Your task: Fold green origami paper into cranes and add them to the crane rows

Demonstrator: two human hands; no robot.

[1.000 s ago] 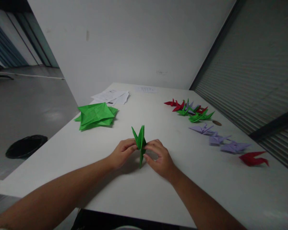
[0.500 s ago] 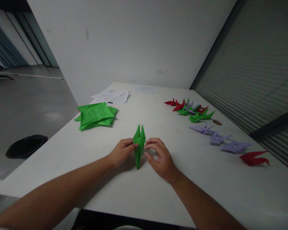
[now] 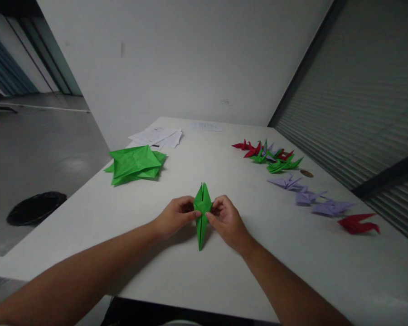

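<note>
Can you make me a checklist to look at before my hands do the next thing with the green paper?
1. Left hand has a grip: ok, its thumb is on the left side of the green folded paper.
2. Right hand has a grip: ok, its thumb is on the right side.
3. Paper birds out of the way: ok, they are over to the right; the red bird is nearest you.
4. Green paper pile away from your hands: ok, it lies farther off, to the left.
5. Folds sharp everywhere: cannot tell, the back is hidden.
6. Bottom tip touching the table: cannot tell from this view.
</note>
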